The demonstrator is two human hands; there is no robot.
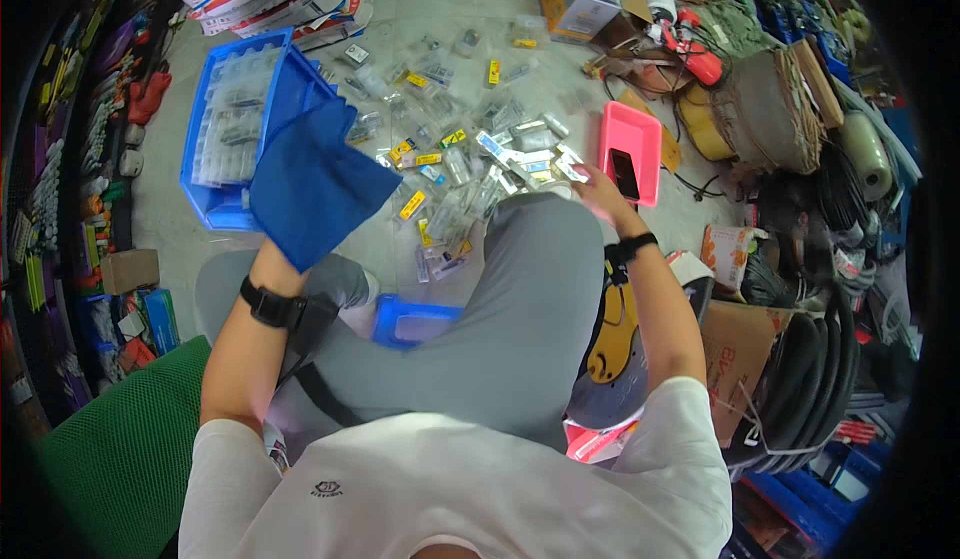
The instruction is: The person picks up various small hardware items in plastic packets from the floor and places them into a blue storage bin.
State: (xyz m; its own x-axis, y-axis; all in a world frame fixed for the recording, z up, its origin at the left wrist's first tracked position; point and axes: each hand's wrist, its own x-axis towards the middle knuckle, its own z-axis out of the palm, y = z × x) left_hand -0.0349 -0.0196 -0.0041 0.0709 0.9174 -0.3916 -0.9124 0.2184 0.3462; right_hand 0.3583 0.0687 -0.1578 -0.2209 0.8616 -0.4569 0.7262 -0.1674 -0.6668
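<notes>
Pale tiles made up the floor (160,194), and lots of small clear packs (455,167) lay on it in a messy heap, some with yellow or blue labels. Blue cloth (320,179) covered the left hand, so you could not tell if it was open or closed. That cloth also hid part of a big blue bin (222,213), which had clear plastic boxes (238,109) in it. The right hand (603,199) reached to the right side of the heap, with its fingertips at a thin white pack (571,165). It was too small to tell if they gripped it. Just right of that hand was a pink tray (630,131) with a black phone (625,173) in it.
</notes>
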